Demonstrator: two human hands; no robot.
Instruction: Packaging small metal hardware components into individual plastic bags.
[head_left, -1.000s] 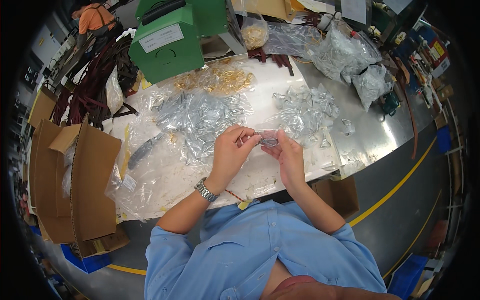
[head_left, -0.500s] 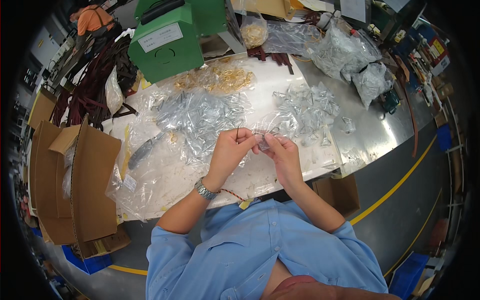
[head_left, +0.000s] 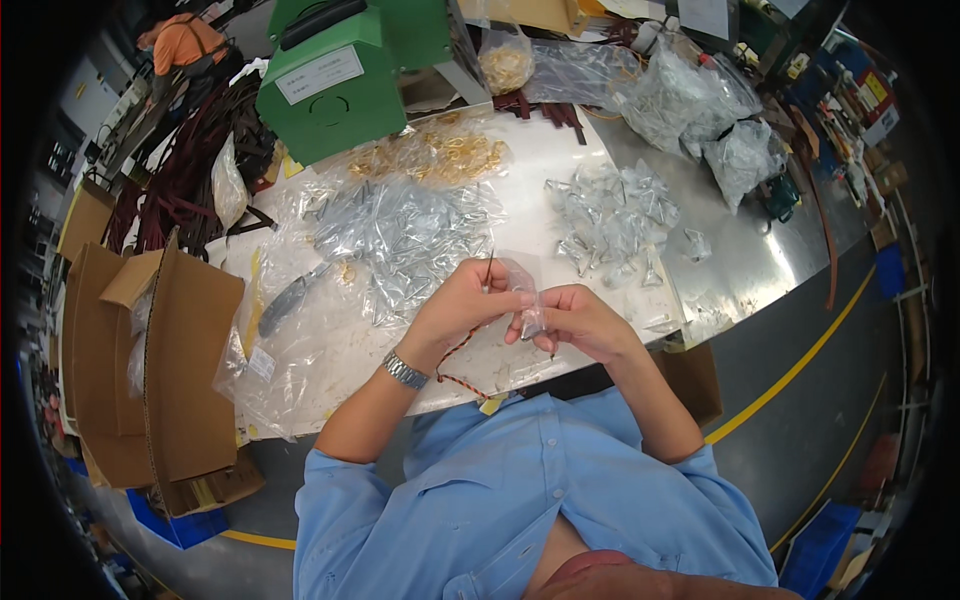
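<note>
My left hand (head_left: 462, 308) and my right hand (head_left: 588, 322) meet over the front of the white table. Between them a small clear plastic bag (head_left: 529, 312) is pinched by the fingers of both. Something small in the bag's lower end cannot be made out. A thin dark rod (head_left: 490, 268) sticks up from my left fingers, and an orange-and-black twisted cord (head_left: 458, 349) runs below that hand toward the table edge. Beyond my left hand lies a pile of silvery metal pieces in clear plastic (head_left: 400, 235). A smaller pile of bagged metal pieces (head_left: 610, 215) lies beyond my right hand.
Gold-coloured pieces (head_left: 440, 155) lie before a green machine (head_left: 335, 85). An open cardboard box (head_left: 195, 365) stands at the left, with dark straps (head_left: 180, 180) behind it. Full plastic bags (head_left: 690, 100) sit far right. A person in orange (head_left: 190, 42) works far left.
The small bag has come down and now stands upright between my fingers. My right hand has turned and shifted slightly right and nearer. The twisted cord shows more beside my left hand.
</note>
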